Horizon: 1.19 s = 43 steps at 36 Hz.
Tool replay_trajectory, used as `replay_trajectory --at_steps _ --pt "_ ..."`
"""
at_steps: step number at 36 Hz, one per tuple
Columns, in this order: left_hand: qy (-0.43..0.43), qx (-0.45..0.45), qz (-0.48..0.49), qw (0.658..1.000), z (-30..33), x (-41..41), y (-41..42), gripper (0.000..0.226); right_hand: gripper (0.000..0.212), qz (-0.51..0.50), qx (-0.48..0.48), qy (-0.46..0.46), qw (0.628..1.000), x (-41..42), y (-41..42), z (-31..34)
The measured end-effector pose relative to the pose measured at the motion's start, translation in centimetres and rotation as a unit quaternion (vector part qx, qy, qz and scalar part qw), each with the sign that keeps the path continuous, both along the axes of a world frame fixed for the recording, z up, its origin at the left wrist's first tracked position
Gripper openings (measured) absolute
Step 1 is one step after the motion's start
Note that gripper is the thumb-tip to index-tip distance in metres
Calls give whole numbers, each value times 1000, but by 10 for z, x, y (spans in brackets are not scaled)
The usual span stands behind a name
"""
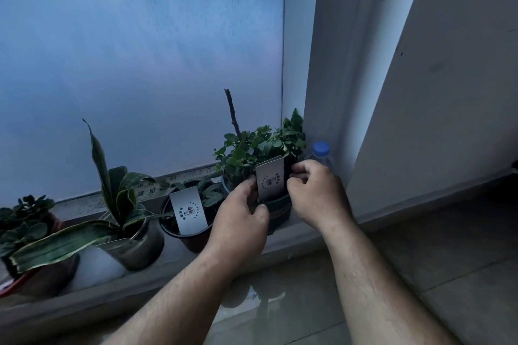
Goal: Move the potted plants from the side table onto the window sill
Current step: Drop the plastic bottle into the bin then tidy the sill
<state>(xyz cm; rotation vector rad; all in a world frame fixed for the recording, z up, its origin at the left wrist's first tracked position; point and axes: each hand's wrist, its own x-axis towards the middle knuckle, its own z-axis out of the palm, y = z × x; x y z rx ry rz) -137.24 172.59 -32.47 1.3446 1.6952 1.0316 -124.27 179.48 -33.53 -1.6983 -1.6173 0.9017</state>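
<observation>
A leafy potted plant (260, 148) in a dark pot (279, 209) sits on the window sill (173, 258) at its right end, close to the window frame. A white printed card (270, 180) stands at the pot's near rim. The person's left hand (241, 221) grips the pot's left side, thumb against its front and fingers (250, 186) curled up at the card's left edge. The right hand (314, 193) has its fingers curled at the card's right edge and the pot's rim; whether it pinches the card or the pot cannot be told.

A bare dark twig (232, 112) rises from behind the leaves. Just left stands a small black pot (190, 235) with its own card (189, 210), then a metal pot (134, 246) holding a long-leaved plant (112, 185), then a red-rimmed pot (36, 280) at the far left, cut off by the picture edge. A water bottle with a blue cap (321, 148) stands just right of the right hand, partly hidden behind it.

Risks, as a judgement: the pot sits near the sill's front edge, so a careless release could tip it to the tiled floor (420, 274); drawing the right hand back could knock the bottle; tugging the card could pull it loose.

The side table is out of view. The card's print is too small to read, and dim bluish light blurs the leaves.
</observation>
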Motion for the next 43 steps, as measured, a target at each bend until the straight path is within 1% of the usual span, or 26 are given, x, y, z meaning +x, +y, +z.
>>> replay_trajectory --at_steps 4,8,11,13,15,17,18,21,24,27,29,31,33,36,39,40,42,43 --pt "6 0 6 1000 -1 -2 -1 50 23 -50 34 -7 998 4 4 2" --pt "16 -7 15 1000 0 -5 -3 54 15 -73 63 -6 995 6 4 5" --pt "26 -16 24 999 -2 -8 -8 57 22 -116 117 -25 986 9 7 2" --pt "31 -15 28 999 -6 -12 -16 59 35 -134 177 -60 973 13 10 -1" --pt "38 -16 32 999 -9 -17 -28 58 51 -106 198 -114 968 17 14 -3" --pt "41 -14 29 999 -11 -23 -35 58 62 -53 173 -168 969 20 19 -5" --pt "45 -11 28 999 -11 -25 -37 58 63 -30 156 -186 970 22 22 -6" --pt "59 5 25 998 -3 -34 -36 55 56 -5 139 -204 969 23 27 -7" --pt "69 27 29 997 8 -42 -33 52 44 -24 151 -194 969 21 29 -5" --pt "58 44 37 997 18 -48 -33 50 39 -18 107 -184 977 23 28 -1" --pt "55 55 42 996 24 -53 -37 49 38 -6 83 -186 979 27 24 7" --pt "53 65 44 995 29 -57 -42 45 36 0 77 -188 979 35 21 21" --pt "45 67 53 995 33 -63 -51 43 29 9 78 -188 979 43 16 38" --pt "37 62 72 995 37 -79 -67 44 19 42 93 -197 975 43 5 68" --pt "56 62 89 993 42 -98 -82 46 14 107 111 -199 968 31 -12 92" --pt "58 61 106 991 43 -112 -93 46 12 142 118 -196 963 14 -16 93" --pt "61 62 107 990 46 -117 -97 45 12 176 127 -191 958 7 -29 101" --pt "69 62 123 988 46 -126 -104 44 13 204 127 -188 952 -5 -34 102"
